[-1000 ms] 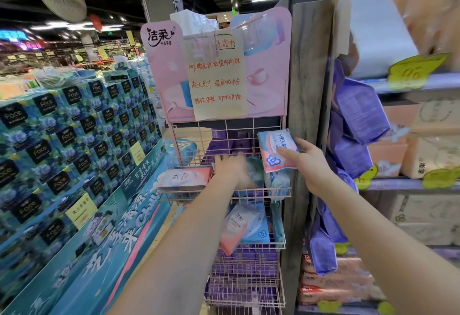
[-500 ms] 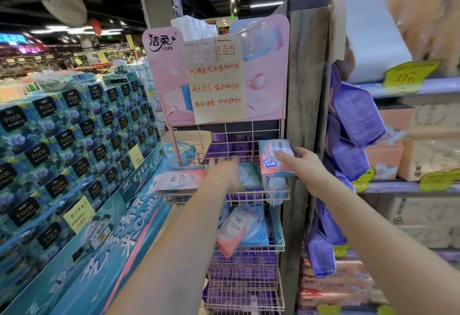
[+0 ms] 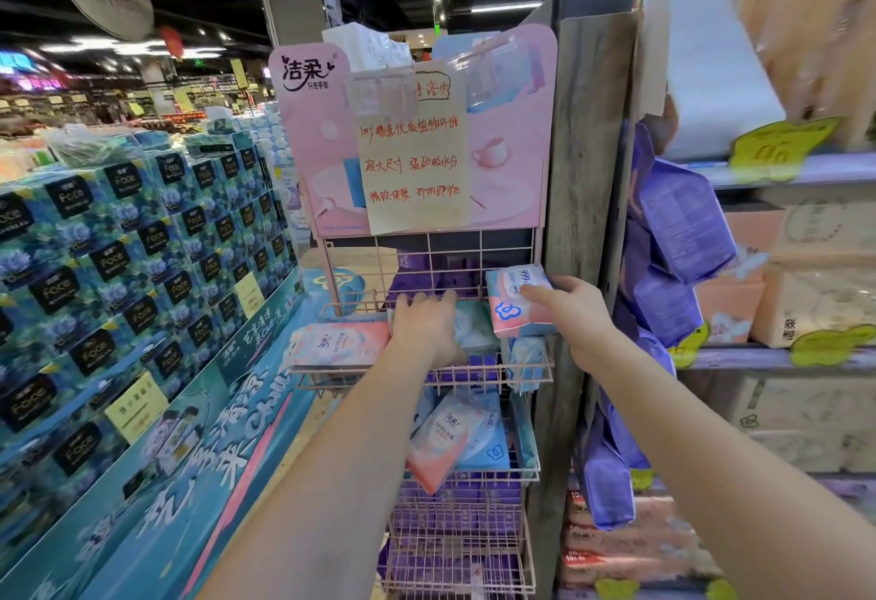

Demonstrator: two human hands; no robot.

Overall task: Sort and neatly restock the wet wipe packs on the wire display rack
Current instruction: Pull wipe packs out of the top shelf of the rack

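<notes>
Wet wipe pack [image 3: 514,301] is held upright over the right end of the top basket [image 3: 488,368], pinched by the right hand [image 3: 573,315]. Left hand [image 3: 424,329] is laid on teal packs [image 3: 474,329] there, fingers roughly straight. Sorting is judged partway: pink pack [image 3: 341,343] lies flat at left, and second-basket packs [image 3: 450,433] are slumped and mixed on the wire rack [image 3: 455,248].

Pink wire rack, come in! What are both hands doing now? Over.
Right hand holding pink-and-white soft wipe pack above top wire basket. Left hand on pale teal pack inside, grip unclear. Pale blue pack upright below the held one.
</notes>
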